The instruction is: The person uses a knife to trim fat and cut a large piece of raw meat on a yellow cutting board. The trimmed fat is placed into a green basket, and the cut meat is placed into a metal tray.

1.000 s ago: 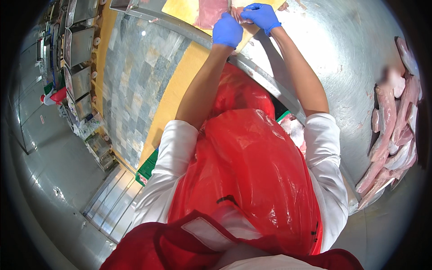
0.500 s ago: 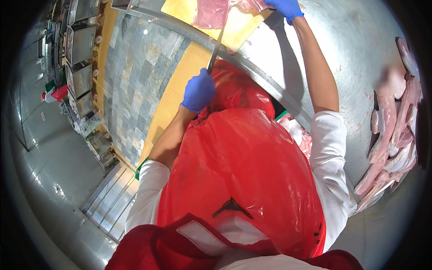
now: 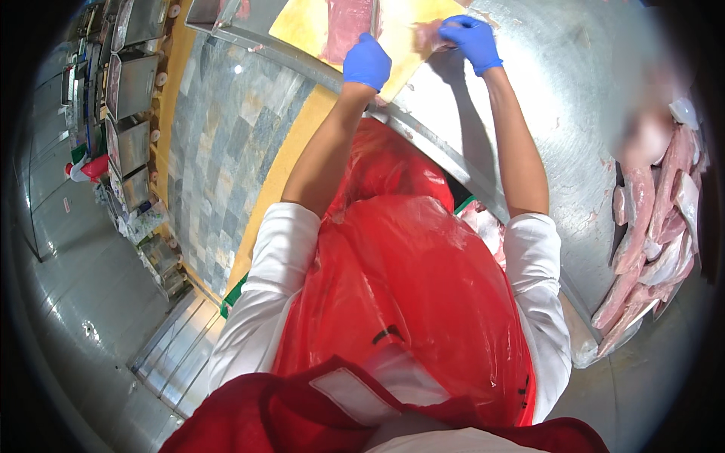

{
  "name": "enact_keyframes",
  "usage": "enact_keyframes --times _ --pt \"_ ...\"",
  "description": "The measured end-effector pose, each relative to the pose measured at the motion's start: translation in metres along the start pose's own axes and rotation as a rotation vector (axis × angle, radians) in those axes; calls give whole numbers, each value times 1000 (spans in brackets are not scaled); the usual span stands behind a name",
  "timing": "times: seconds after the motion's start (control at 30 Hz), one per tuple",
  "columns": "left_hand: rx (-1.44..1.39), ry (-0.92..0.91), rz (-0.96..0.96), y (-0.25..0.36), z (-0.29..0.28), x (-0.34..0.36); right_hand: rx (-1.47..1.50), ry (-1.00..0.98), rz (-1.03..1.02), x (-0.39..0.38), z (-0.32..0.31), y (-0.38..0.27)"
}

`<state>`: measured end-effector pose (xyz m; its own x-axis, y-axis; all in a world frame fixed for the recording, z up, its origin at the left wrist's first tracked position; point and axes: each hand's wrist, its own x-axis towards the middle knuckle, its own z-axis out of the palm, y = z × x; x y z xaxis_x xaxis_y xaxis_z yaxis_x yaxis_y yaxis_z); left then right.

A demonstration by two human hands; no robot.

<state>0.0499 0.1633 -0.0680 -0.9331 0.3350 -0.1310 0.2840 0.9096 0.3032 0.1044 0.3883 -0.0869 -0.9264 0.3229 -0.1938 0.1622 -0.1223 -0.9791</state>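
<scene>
My left hand (image 3: 368, 63), in a blue glove, is closed around a knife (image 3: 375, 18) whose blade points away from me. The blade lies along the right side of a pink slab of meat (image 3: 346, 29) on a yellow cutting board (image 3: 404, 57). Over the board's right edge, my gloved right hand (image 3: 473, 42) pinches a small scrap of meat (image 3: 428, 35), which is smeared by motion. The handle is hidden inside my left fist.
The board lies on a metal table (image 3: 559, 113). Long strips of meat (image 3: 642, 219) are heaped at its right side. More meat (image 3: 483, 226) shows below the table edge by my red apron. Metal bins (image 3: 136, 83) line the left, beyond the tiled floor (image 3: 226, 121).
My left hand has moved up and right with the knife, from the table edge onto the board. My right hand has come slightly nearer and left, with the scrap now apart from the slab.
</scene>
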Motion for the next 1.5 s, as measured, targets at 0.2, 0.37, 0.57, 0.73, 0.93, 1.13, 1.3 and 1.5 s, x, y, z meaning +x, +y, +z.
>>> enact_keyframes --times 0.2,0.37,0.57,0.73,0.93,1.13,1.3,1.5 --pt "286 -153 321 -60 14 -89 -59 146 -85 -3 -80 -5" --pt "176 -412 -17 -62 -76 -165 30 359 -116 -78 -143 -29" --pt "-144 -388 11 -23 -136 -105 62 649 -4 -216 -178 -29" --pt "-568 -543 27 63 -179 -84 206 866 -55 -392 -201 -22" --pt "-776 -739 420 170 -207 -141 389 1196 -446 -567 -131 -105" --pt "-360 -1164 1373 168 -39 -216 395 1540 -581 -675 -28 -65" --pt "65 -1213 1342 96 22 -172 -525 1247 1163 -665 56 110" --pt "-149 -1283 549 91 -107 -75 -306 1445 607 -565 14 120"
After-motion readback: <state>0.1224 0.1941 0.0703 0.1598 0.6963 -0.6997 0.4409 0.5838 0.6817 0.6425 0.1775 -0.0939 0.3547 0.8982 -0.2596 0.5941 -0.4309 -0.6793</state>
